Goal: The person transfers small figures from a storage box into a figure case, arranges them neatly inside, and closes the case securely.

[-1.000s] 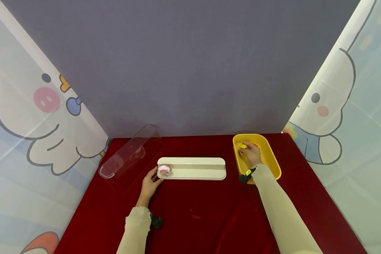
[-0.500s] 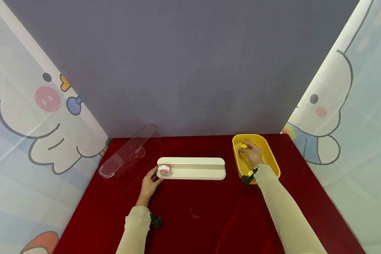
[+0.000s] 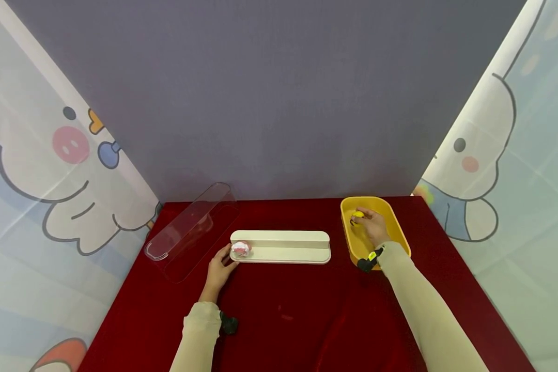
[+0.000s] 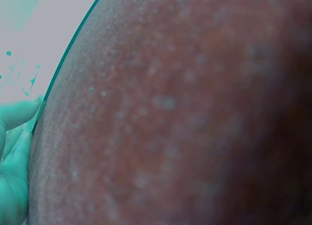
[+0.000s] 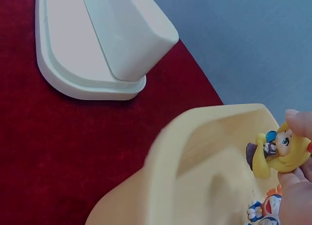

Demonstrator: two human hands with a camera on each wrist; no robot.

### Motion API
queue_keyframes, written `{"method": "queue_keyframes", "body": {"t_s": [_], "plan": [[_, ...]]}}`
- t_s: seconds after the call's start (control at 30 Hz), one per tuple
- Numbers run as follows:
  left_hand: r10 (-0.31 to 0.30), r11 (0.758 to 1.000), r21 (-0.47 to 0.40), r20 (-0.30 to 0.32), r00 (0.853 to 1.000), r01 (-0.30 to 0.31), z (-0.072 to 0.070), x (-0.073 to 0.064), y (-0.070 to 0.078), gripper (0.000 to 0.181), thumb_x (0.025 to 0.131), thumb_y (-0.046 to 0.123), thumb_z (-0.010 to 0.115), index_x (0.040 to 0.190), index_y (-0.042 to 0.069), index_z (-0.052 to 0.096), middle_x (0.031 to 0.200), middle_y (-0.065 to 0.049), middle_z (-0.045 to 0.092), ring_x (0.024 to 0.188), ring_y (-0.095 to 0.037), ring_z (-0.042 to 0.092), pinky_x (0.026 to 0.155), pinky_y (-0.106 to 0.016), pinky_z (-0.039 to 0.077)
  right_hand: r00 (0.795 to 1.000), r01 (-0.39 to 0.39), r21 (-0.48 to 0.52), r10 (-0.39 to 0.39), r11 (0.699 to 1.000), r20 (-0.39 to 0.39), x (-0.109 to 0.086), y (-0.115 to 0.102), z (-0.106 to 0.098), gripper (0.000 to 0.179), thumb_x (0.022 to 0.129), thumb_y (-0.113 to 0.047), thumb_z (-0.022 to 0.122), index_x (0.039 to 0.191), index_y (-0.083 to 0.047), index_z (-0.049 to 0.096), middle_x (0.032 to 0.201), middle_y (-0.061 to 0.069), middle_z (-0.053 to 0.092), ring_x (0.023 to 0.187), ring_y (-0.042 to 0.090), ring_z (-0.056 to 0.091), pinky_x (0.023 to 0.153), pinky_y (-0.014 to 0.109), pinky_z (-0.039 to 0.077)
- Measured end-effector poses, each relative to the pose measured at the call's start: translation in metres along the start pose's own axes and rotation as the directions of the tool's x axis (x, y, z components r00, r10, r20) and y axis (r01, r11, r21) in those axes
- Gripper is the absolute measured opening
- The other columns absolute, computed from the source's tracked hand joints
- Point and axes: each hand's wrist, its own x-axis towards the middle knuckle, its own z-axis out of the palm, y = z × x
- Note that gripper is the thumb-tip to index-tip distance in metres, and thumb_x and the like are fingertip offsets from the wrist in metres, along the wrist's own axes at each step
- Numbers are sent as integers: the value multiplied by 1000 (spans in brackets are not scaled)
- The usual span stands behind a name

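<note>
At the left end of a white two-step display stand, my left hand rests its fingers and thumb against the corner. Beside those fingertips, a small pink-and-white figure sits on the stand's lower step. Inside the yellow bin, my right hand pinches a yellow-haired figurine between thumb and fingers. The right wrist view shows it lying sideways, above the bin's floor. Under it are more small figurines in blue, white and orange, partly hidden by the hand. Blurred brown surface fills most of the left wrist view.
A long clear plastic cover lies slantwise at the back left of the red cloth-covered table. A grey panel rises behind the table, and cartoon-printed curtains flank it on both sides.
My right hand has shifted slightly right and toward me inside the bin, with the yellow-haired figurine between its fingers. The left hand, stand and clear cover have stayed in place.
</note>
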Motion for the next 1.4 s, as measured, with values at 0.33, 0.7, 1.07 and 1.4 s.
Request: {"method": "queue_keyframes", "body": {"t_s": [0.33, 0.7, 1.07, 1.4], "plan": [[-7, 1000, 5, 1, 1000, 7, 0, 0, 0, 67, 79, -10, 68, 139, -9, 38, 143, -26, 37, 130, -39, 39, 105, -40, 41, 995, 82, -19, -81, 996, 58, -7, -3, 4, 52, 86, -2, 65, 134, 6, 47, 139, 26, 44, 91, -3, 55, 77, 7, 50], [-6, 1000, 13, 8, 1000, 6, 1, 0, 0, 66, 80, -9, 68, 139, -9, 38, 143, -26, 37, 130, -39, 39, 105, -40, 41, 981, 148, 27, -150, 989, 121, -15, -11, 4, 51, 89, -2, 62, 134, 11, 43, 131, 30, 47, 88, 0, 60, 82, 16, 55], [-12, 999, 35, 5, 1000, 12, 1, 0, 2, 68, 80, -8, 69, 140, -9, 37, 144, -25, 36, 130, -39, 39, 105, -39, 41, 965, 174, 26, -176, 984, 196, -21, -20, 11, 54, 86, 1, 65, 134, 11, 44, 133, 24, 51, 94, -2, 58, 83, 10, 52], [-18, 1000, 7, 18, 1000, 17, 4, 0, 2, 67, 81, -6, 68, 140, -8, 37, 144, -25, 35, 132, -39, 37, 107, -40, 39, 933, 187, 54, -194, 981, 303, -27, -17, 22, 55, 86, 2, 64, 135, 12, 41, 115, -9, 61, 98, -1, 57, 83, 10, 50]]}}
